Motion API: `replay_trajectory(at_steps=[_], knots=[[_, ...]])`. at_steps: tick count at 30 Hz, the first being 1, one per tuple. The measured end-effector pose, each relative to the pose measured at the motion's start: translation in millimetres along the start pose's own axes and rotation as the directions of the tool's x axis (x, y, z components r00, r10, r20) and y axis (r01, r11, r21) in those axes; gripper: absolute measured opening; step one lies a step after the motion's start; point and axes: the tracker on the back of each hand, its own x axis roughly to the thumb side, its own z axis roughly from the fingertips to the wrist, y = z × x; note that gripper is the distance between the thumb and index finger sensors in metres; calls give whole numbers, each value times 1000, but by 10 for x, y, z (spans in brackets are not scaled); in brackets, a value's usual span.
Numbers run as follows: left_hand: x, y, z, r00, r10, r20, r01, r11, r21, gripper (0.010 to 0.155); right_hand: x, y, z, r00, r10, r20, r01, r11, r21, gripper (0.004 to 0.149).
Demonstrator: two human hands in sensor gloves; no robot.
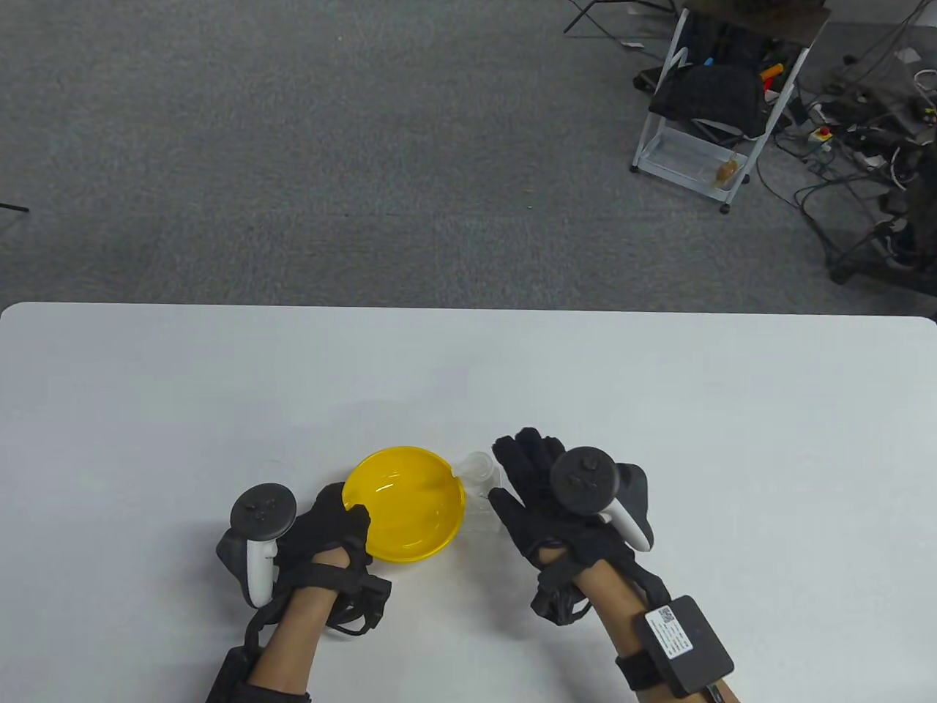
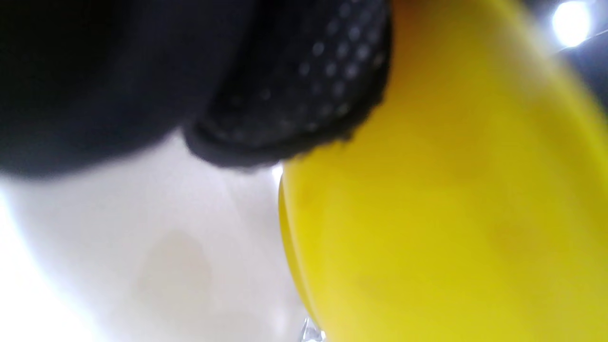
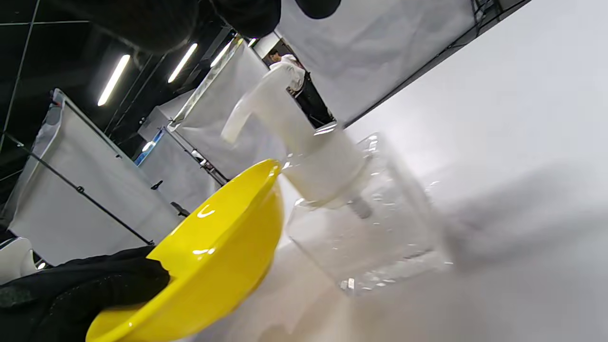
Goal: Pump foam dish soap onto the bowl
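Observation:
A yellow bowl (image 1: 404,505) sits tilted on the white table (image 1: 659,410) near its front edge. My left hand (image 1: 350,516) grips the bowl's left rim; in the left wrist view a gloved finger (image 2: 304,80) lies against the bowl (image 2: 451,213). A clear foam soap bottle (image 1: 479,485) with a white pump head (image 3: 285,118) stands right against the bowl (image 3: 213,266), its nozzle pointing over the rim. My right hand (image 1: 523,458) is open just right of the bottle, and its fingertips (image 3: 242,14) hover above the pump head, apart from it.
The table's far edge (image 1: 468,311) runs across the middle of the table view. Beyond it on the grey floor a white cart (image 1: 695,139) with a black bag stands at the far right, beside a tangle of cables (image 1: 856,146).

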Motion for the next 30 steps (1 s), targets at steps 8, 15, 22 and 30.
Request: replay_trajectory(at_steps=[8, 15, 22, 30], knots=[[10, -15, 4, 1000, 4, 17, -4, 1000, -11, 56, 53, 123, -489, 990, -88, -107, 89, 996, 1, 66], [-7, -19, -12, 1000, 17, 10, -16, 999, -29, 56, -76, 309, -579, 965, -237, -114, 243, 969, 40, 68], [11, -42, -5, 1000, -1, 16, 2, 1000, -26, 56, -79, 325, -589, 973, -209, -93, 215, 975, 49, 68], [17, -41, -20, 1000, 14, 17, -13, 999, -43, 57, -114, 353, -597, 972, -221, -84, 227, 972, 64, 68]])
